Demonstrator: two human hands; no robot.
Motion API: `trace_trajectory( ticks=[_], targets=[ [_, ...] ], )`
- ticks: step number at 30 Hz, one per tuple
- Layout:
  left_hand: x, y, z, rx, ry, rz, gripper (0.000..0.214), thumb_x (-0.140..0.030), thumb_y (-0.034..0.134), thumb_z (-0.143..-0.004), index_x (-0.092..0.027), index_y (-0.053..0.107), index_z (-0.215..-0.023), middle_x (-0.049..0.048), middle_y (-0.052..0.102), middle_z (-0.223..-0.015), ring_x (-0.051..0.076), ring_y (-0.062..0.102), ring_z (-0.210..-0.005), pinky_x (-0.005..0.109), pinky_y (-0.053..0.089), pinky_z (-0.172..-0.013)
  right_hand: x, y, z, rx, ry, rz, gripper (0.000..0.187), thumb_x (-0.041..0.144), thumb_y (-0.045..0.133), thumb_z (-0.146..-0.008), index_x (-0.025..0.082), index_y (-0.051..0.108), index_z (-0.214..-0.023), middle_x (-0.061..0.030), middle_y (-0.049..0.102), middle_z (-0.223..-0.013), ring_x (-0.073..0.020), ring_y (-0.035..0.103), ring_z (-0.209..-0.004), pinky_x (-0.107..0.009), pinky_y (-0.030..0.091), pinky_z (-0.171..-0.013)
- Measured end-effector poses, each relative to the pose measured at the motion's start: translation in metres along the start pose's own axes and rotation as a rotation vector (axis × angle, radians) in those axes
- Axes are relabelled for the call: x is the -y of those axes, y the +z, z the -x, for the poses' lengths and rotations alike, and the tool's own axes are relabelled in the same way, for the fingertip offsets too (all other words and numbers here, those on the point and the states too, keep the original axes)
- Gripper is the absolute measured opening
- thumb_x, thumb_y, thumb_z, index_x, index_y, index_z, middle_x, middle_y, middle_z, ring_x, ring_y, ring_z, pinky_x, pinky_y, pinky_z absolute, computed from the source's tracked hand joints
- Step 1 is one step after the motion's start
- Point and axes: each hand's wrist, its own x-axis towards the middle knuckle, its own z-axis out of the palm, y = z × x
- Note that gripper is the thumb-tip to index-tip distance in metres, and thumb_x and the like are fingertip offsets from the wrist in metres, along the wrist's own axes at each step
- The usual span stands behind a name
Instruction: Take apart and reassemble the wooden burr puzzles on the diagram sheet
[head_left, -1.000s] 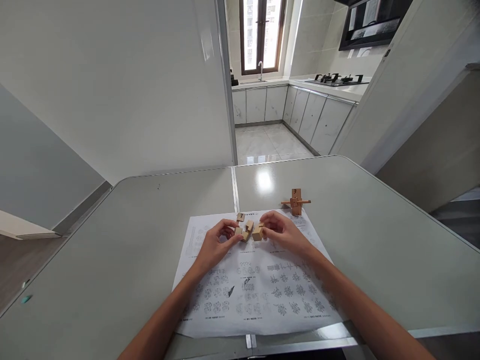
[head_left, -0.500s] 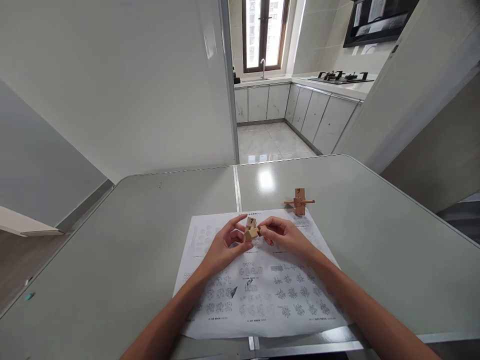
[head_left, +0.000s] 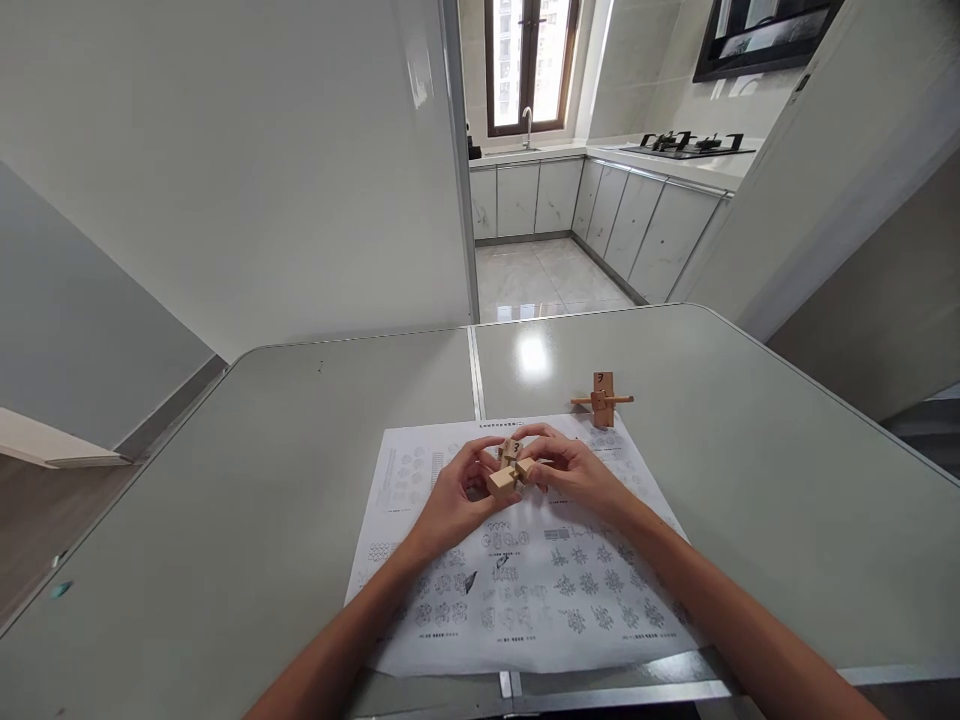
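Just below frame centre, the left hand (head_left: 454,496) and right hand (head_left: 576,474) pinch wooden pieces (head_left: 504,481).
Each grip is closed on them, over a printed sheet (head_left: 525,652).

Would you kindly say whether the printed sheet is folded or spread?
Spread: the printed sheet lies open on the table, diagrams showing.

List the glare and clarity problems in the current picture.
Head view: glare spot on the table, right of its seam; head view: washed-out panes in the window; head view: small print on the paper sheet unreadable; head view: held wooden pieces small, joints hard to discern.
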Motion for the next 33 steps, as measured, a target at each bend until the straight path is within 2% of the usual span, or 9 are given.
trace_trajectory(
  ticks=[6, 10, 14, 19, 22, 24, 27, 29, 33],
  targets=[
    [0.000, 0.002, 0.003, 0.054, 0.003, -0.031, 0.060, -0.041, 0.083, -0.087, -0.029, 0.056, -0.140, 0.0033, 0.066, -0.101, 0.019, 0.069, -0.087, 0.032, 0.057, -0.076, 0.005, 0.003, 0.001, 0.035, 0.010, -0.046, 0.031, 0.055, 0.079, -0.089, 0.025, 0.078, -0.092, -0.0091, 0.071, -0.119, -0.0192, 0.064, -0.080, -0.035, 0.056, -0.069],
    [0.003, 0.003, 0.004, -0.001, 0.060, -0.096, 0.056, -0.043, 0.084, -0.086, -0.030, 0.060, -0.136, 0.0047, 0.064, -0.110, 0.016, 0.065, -0.085, 0.029, 0.056, -0.071, 0.006, 0.003, 0.000, 0.015, 0.012, -0.060, 0.030, 0.054, 0.078, -0.090, 0.024, 0.079, -0.091, -0.0085, 0.073, -0.115, -0.0205, 0.066, -0.083, -0.038, 0.058, -0.076],
    [0.005, 0.002, 0.004, -0.073, 0.179, -0.183, 0.041, -0.042, 0.079, -0.091, -0.032, 0.067, -0.129, 0.0073, 0.060, -0.120, 0.020, 0.062, -0.098, 0.028, 0.056, -0.072, 0.006, 0.002, 0.000, -0.005, 0.022, -0.077, 0.026, 0.051, 0.078, -0.090, 0.025, 0.081, -0.091, -0.0067, 0.074, -0.111, -0.0202, 0.067, -0.085, -0.038, 0.057, -0.081],
    [0.001, 0.001, 0.004, -0.075, 0.243, -0.183, 0.031, -0.046, 0.074, -0.095, -0.030, 0.074, -0.121, 0.0074, 0.060, -0.114, 0.021, 0.061, -0.100, 0.029, 0.055, -0.076, 0.006, 0.002, 0.000, 0.040, 0.016, -0.079, 0.024, 0.050, 0.077, -0.093, 0.026, 0.080, -0.091, -0.0044, 0.073, -0.098, -0.0192, 0.066, -0.082, -0.037, 0.055, -0.080],
    [-0.002, 0.000, 0.002, -0.121, 0.145, -0.054, 0.032, -0.053, 0.066, -0.099, -0.024, 0.073, -0.111, 0.0056, 0.063, -0.101, 0.017, 0.062, -0.087, 0.029, 0.054, -0.073, 0.007, 0.002, -0.001, 0.069, 0.021, -0.082, 0.031, 0.052, 0.072, -0.096, 0.024, 0.078, -0.085, -0.0043, 0.072, -0.092, -0.0208, 0.068, -0.085, -0.038, 0.056, -0.085],
    [-0.002, -0.002, -0.001, -0.159, 0.047, 0.073, 0.038, -0.057, 0.058, -0.102, -0.021, 0.068, -0.107, 0.0028, 0.063, -0.088, 0.013, 0.057, -0.070, 0.026, 0.050, -0.064, 0.008, 0.002, -0.001, 0.042, 0.048, -0.087, 0.032, 0.053, 0.072, -0.095, 0.024, 0.077, -0.085, -0.0043, 0.073, -0.090, -0.0211, 0.068, -0.085, -0.039, 0.057, -0.087],
    [0.001, -0.005, -0.005, -0.187, -0.054, 0.284, 0.043, -0.062, 0.052, -0.103, -0.020, 0.062, -0.106, 0.0042, 0.067, -0.092, 0.011, 0.057, -0.062, 0.023, 0.042, -0.050, 0.006, 0.000, -0.002, -0.051, 0.102, -0.122, 0.027, 0.051, 0.079, -0.089, 0.024, 0.077, -0.092, -0.0046, 0.074, -0.097, -0.0195, 0.069, -0.083, -0.040, 0.057, -0.087],
    [0.003, -0.005, -0.006, -0.178, -0.103, 0.390, 0.046, -0.064, 0.053, -0.102, -0.020, 0.060, -0.113, 0.0052, 0.067, -0.097, 0.011, 0.058, -0.060, 0.022, 0.038, -0.044, 0.005, -0.002, -0.002, -0.098, 0.115, -0.157, 0.028, 0.050, 0.082, -0.087, 0.024, 0.076, -0.096, -0.0049, 0.075, -0.102, -0.0188, 0.068, -0.083, -0.040, 0.057, -0.087],
    [0.004, -0.005, -0.006, -0.113, -0.171, 0.452, 0.058, -0.066, 0.054, -0.101, -0.019, 0.058, -0.135, 0.0015, 0.062, -0.090, 0.006, 0.042, -0.051, 0.021, 0.030, -0.042, 0.005, -0.005, -0.001, -0.126, 0.121, -0.170, 0.031, 0.051, 0.081, -0.088, 0.023, 0.073, -0.101, -0.0046, 0.074, -0.097, -0.0192, 0.067, -0.083, -0.039, 0.057, -0.085]
  ],
)
